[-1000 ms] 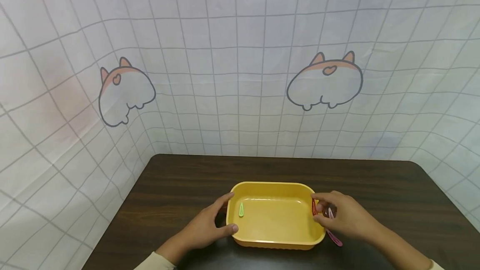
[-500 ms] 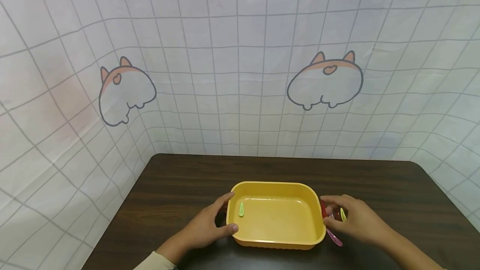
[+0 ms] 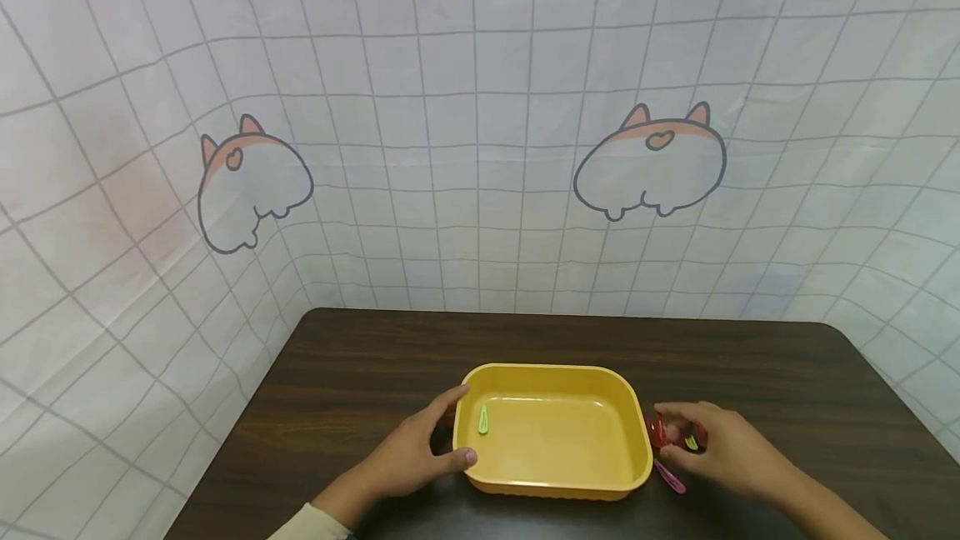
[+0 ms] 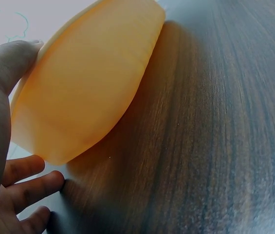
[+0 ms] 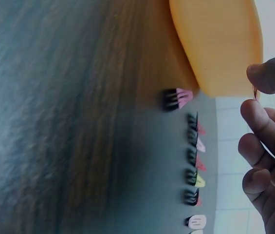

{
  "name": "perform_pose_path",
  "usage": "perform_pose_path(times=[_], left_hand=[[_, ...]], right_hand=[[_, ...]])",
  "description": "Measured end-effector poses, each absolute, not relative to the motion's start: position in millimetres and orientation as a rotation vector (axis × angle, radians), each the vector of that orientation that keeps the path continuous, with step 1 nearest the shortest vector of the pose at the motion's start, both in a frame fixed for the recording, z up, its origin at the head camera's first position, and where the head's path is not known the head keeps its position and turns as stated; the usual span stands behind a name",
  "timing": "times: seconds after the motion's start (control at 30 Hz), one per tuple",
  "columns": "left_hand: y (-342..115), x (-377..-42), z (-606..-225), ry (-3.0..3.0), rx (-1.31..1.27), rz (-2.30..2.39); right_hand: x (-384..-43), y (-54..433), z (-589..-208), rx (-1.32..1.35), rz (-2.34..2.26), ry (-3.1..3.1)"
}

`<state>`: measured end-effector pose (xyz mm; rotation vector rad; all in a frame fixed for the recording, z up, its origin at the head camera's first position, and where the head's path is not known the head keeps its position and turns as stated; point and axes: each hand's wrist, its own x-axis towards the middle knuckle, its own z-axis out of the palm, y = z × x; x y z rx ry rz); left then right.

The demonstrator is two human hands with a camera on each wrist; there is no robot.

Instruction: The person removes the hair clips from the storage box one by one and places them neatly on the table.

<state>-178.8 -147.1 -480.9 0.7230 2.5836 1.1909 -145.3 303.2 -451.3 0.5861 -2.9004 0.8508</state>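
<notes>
A shallow yellow tray (image 3: 555, 492) stands on the dark table, with one light green hair clip (image 3: 483, 420) lying inside at its left. My left hand (image 3: 408, 452) holds the tray's left side, thumb over the near part of the rim and index fingertip farther along it. Just outside the right rim, my right hand (image 3: 723, 448) pinches a red hair clip (image 3: 659, 432) between thumb and fingertips. In the right wrist view only a thin edge of what it pinches shows. A pink hair clip (image 3: 670, 477) lies below that hand, and a yellow-green one (image 3: 691, 442) shows behind its fingers.
In the right wrist view, several hair clips stand in a row on the table beside the tray: a pink clip (image 5: 184, 97), red ones, a yellow clip (image 5: 199, 181) and a white clip (image 5: 197, 222). A white grid-patterned cloth (image 3: 502, 190) hangs behind the table (image 3: 360, 373).
My right hand has moved right with the red hair clip, from over the tray's right rim to just outside it. My left hand, the tray and the green clip have stayed put.
</notes>
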Motion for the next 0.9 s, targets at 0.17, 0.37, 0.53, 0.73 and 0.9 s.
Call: perform_pose_path(times=[0.17, 0.37, 0.53, 0.73, 0.9], left_hand=[[-147.0, -178.5, -481.6, 2.585, 0.724, 1.194], [-147.6, -178.8, -481.3, 2.588, 0.719, 1.193], [-147.6, -178.5, -481.2, 2.592, 0.712, 1.188], [-147.2, -178.1, -481.2, 2.587, 0.713, 1.190], [-146.9, -178.2, -481.0, 2.584, 0.716, 1.194]], right_hand=[[-143.3, 309.5, -455.8, 0.577, 0.800, -2.931], [-140.7, 315.9, -461.7, 0.597, 0.764, -2.940], [-140.0, 319.4, -467.3, 0.661, 0.768, -2.910], [-139.1, 323.6, -472.9, 0.681, 0.753, -2.930], [-137.7, 326.4, -475.2, 0.644, 0.749, -2.982]])
